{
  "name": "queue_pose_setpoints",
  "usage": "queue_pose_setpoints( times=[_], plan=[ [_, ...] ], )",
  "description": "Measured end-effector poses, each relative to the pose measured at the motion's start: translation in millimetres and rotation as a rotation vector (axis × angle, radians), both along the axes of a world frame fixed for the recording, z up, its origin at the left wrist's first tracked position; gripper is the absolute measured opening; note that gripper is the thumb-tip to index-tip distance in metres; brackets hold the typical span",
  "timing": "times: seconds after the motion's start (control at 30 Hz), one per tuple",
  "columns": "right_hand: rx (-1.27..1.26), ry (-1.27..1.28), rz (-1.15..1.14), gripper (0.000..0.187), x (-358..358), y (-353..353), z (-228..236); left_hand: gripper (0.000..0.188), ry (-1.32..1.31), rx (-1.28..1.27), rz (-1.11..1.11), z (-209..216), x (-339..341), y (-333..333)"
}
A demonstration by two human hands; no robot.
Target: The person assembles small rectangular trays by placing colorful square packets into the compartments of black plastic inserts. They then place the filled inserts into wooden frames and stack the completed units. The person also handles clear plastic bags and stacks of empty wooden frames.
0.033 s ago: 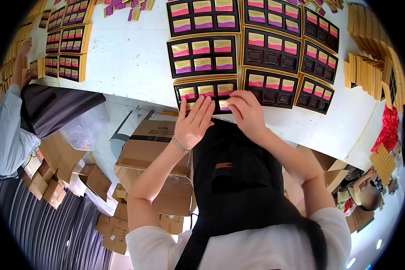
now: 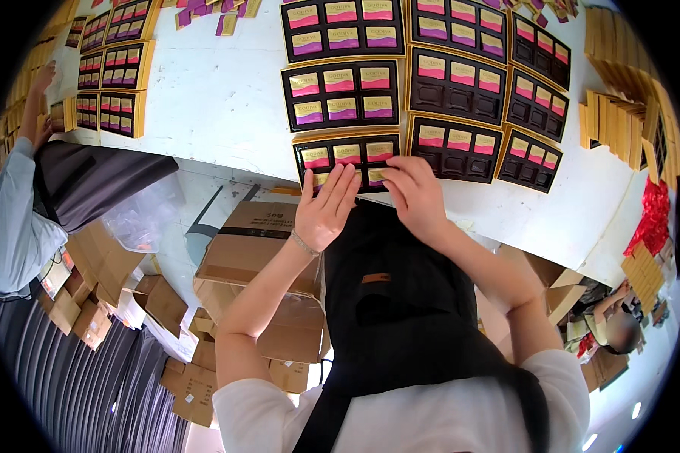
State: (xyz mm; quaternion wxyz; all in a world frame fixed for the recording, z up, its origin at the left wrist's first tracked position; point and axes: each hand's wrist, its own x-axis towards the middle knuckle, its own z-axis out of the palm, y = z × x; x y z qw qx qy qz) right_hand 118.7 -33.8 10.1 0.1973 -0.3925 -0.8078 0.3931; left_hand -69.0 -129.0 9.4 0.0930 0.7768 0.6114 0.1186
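A black tray with a gold edge lies at the near edge of the table, holding square chocolates in gold, pink and purple wrappers. Over its lower left part my left hand is open, fingers stretched out, partly covering the front row. At the tray's lower right, the bent fingertips of my right hand touch the right side of a purple-and-gold wrapped chocolate. That chocolate lies in its slot, and the fingers look slightly apart.
More filled trays stand behind, and trays with bare front slots stand to the right. Loose chocolates lie at the back of the white table. Cardboard boxes stand below. Another person's arm is at far left.
The chocolate at my right fingertips looked tilted and bright before; it now sits flatter, purple showing. My right fingers have loosened and shifted slightly. My left hand has barely moved.
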Motion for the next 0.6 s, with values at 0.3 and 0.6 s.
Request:
queue_pose_setpoints(
  times=[0.3, 0.6],
  plan=[
    [0.258, -0.483, 0.433, 0.076, 16, -29, -3, 0.037, 0.104, 0.088, 0.007, -32, -1, -17],
    [0.262, -0.442, 0.478, 0.071, 18, -21, -4, 0.036, 0.0, 0.018, -0.068, -24, -11, -9]
  ],
)
